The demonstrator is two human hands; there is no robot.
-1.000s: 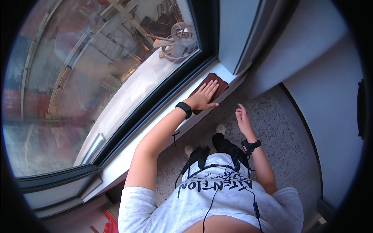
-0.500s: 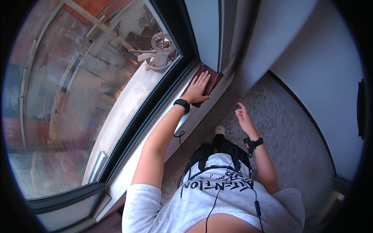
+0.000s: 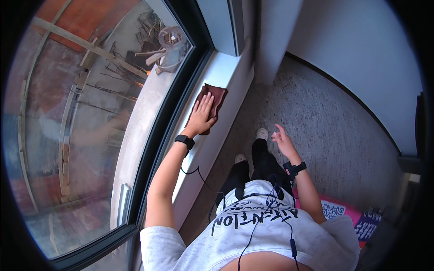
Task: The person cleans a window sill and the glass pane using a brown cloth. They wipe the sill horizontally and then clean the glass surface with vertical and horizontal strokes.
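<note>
Left hand (image 3: 202,115) pressed flat, fingers spread, on dark red cloth (image 3: 216,97) lying on white window sill (image 3: 212,135) beside dark window frame (image 3: 156,135); right hand (image 3: 284,142) open, empty, over speckled floor (image 3: 325,126)

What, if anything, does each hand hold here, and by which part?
Neither hand grips anything. The left hand lies flat on the nearer half of a dark red cloth on the white window sill. The right hand hangs open and empty.
</note>
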